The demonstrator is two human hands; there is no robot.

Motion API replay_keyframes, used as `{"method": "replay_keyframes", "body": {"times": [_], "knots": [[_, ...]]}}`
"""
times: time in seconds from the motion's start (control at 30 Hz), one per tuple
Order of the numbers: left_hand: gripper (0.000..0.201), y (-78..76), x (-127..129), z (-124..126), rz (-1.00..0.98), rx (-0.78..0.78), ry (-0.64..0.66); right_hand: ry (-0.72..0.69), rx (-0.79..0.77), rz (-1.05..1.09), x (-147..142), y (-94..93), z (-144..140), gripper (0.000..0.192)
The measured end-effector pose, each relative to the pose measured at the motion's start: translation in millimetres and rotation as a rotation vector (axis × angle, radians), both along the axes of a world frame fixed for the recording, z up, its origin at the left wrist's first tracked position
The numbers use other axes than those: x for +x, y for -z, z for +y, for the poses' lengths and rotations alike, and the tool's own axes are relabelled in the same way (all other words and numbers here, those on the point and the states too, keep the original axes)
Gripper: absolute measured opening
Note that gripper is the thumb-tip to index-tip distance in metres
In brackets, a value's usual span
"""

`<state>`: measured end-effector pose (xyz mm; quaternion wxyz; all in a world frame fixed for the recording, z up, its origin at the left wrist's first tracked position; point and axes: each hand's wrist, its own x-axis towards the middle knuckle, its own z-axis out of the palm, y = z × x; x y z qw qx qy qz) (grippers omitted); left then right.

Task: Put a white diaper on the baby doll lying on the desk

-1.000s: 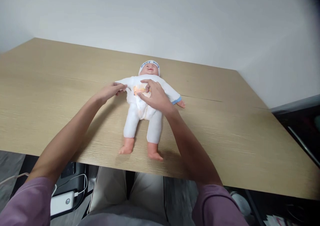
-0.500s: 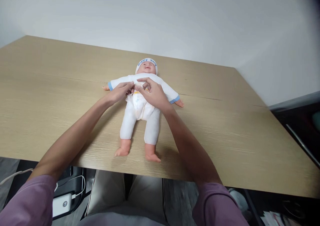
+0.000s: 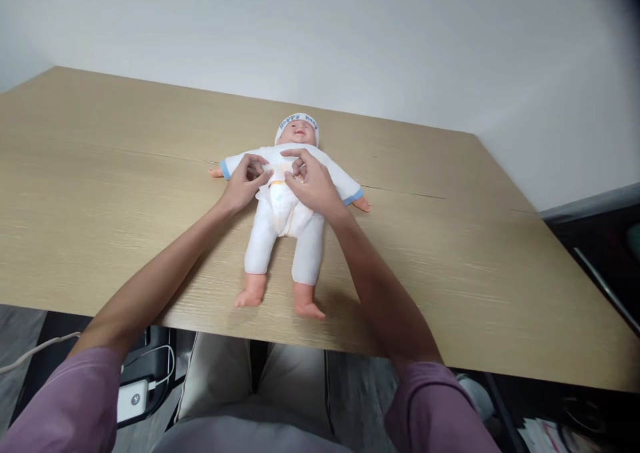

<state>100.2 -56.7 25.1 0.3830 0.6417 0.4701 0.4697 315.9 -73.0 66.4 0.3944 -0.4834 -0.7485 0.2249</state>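
A baby doll (image 3: pixel 307 244) in white clothes with blue cuffs and a white printed hat (image 3: pixel 299 121) lies on its back, feet toward me. Around its hips is a white diaper (image 3: pixel 285 207) with a yellow-orange band at the waist. My left hand (image 3: pixel 247 183) rests at one side of the waist, thumb and fingers apart, beside a loose-looking side flap of the diaper. At the other side, my right hand (image 3: pixel 313 183) has its index finger stretched over the doll's chest and its thumb by the waistband; its other fingers curl in and are partly hidden.
The doll lies on a wooden table (image 3: pixel 125 239) with a seam running across it, against a pale wall (image 3: pixel 320 39). Below the front edge at left are a white device (image 3: pixel 132 401) and a cable (image 3: pixel 40 353). Papers (image 3: pixel 545 436) show at lower right.
My left hand's thumb and fingers have spread from a pinch near the waistband, and the hand has moved slightly away from my right hand. The right hand keeps nearly the same pose.
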Motion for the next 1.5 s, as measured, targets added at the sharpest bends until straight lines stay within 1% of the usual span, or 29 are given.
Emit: {"method": "replay_keyframes", "body": {"times": [0.07, 0.1, 0.13, 0.2, 0.27, 0.3, 0.37, 0.43, 0.5, 0.57, 0.63, 0.73, 0.87, 0.97, 1.13, 1.23, 1.37, 1.5], "knots": [[0.036, -13.4, 4.4, -17.9, 0.044, 0.067, -0.118, 0.052, 0.068, 0.009, 0.5, -4.8, -5.1, 0.050], [0.032, -21.3, 6.6, -30.2, 0.054, 0.109, -0.154, 0.077, 0.115, 0.012, 0.7, -8.0, -11.1, 0.050], [0.030, -29.3, 8.6, -44.0, 0.061, 0.151, -0.162, 0.092, 0.162, 0.019, 0.9, -11.7, -19.9, 0.049], [0.035, -42.4, 10.5, -73.8, 0.102, 0.218, -0.111, 0.067, 0.222, 0.052, 1.8, -18.6, -46.7, 0.042], [0.046, -48.5, 8.2, -101.2, 0.236, 0.242, -0.004, -0.007, 0.234, 0.089, 4.7, -21.6, -82.5, 0.033], [0.049, -48.4, 5.5, -112.3, 0.328, 0.241, 0.049, -0.045, 0.222, 0.097, 7.2, -20.4, -101.5, 0.029], [0.045, -42.7, -1.8, -127.7, 0.474, 0.213, 0.127, -0.117, 0.158, 0.083, 14.1, -11.3, -136.4, 0.020], [0.036, -33.1, -8.9, -134.3, 0.516, 0.176, 0.159, -0.164, 0.067, 0.018, 22.2, 5.0, -161.4, 0.014], [0.032, -23.6, -12.8, -134.3, 0.486, 0.152, 0.164, -0.145, 0.019, -0.069, 28.6, 23.2, -173.6, 0.007], [0.037, -16.8, -12.6, -130.4, 0.470, 0.158, 0.148, -0.058, 0.032, -0.126, 31.2, 37.7, -174.5, 0.005], [0.043, -13.3, -9.2, -124.2, 0.481, 0.178, 0.124, 0.031, 0.060, -0.152, 29.4, 45.2, -168.1, 0.008], [0.045, -12.6, -3.2, -113.6, 0.506, 0.180, 0.111, 0.129, 0.060, -0.209, 21.0, 45.9, -154.9, 0.015], [0.046, -12.3, 0.9, -103.3, 0.477, 0.101, 0.158, 0.203, 0.019, -0.303, 10.7, 44.3, -142.8, 0.018], [0.043, -9.1, 1.2, -102.1, 0.448, 0.097, 0.163, 0.212, 0.024, -0.293, 9.8, 48.3, -140.2, 0.018], [0.040, -0.8, -1.1, -106.9, 0.419, 0.222, 0.163, 0.190, 0.119, -0.231, 14.1, 56.1, -144.0, 0.016], [0.032, 4.1, -1.6, -109.2, 0.403, 0.287, 0.168, 0.189, 0.161, -0.226, 14.4, 57.3, -147.0, 0.013], [0.027, 7.1, 0.6, -110.6, 0.402, 0.324, 0.172, 0.156, 0.143, -0.260, 12.6, 57.6, -149.0, 0.016], [0.030, 4.9, 0.6, -110.4, 0.395, 0.274, 0.215, 0.138, 0.098, -0.245, 11.1, 60.3, -147.3, 0.019]]}}
